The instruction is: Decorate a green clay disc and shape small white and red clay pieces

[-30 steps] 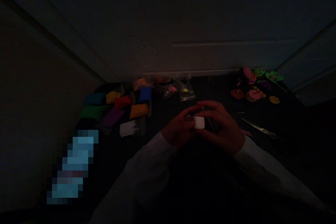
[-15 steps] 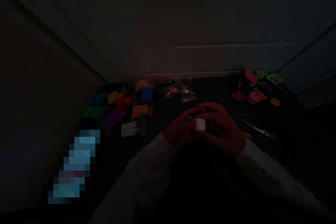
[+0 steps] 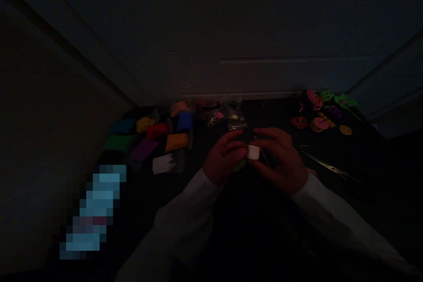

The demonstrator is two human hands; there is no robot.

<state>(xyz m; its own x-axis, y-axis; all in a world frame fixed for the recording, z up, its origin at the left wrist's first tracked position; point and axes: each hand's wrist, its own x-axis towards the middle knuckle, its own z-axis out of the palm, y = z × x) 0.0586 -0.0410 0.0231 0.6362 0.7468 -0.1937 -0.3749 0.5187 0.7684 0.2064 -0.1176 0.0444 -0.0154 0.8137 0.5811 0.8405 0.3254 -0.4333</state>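
The scene is very dark. Both my hands meet over a black mat. A small white lump of clay sits between my fingertips. My left hand pinches it from the left, and something pale green shows just under that hand. My right hand curls round the lump from the right, with a thin pink stick lying along its fingers. White sleeves cover both my forearms.
Coloured clay packs lie in a heap at the left, a white pack nearest me. Small clear bags lie behind my hands. Finished clay flowers stand at the right, scissors beside them. A pale door panel rises behind.
My left fingers have shifted up and over onto the white lump. The hands stay in the same place; the view has dipped slightly.
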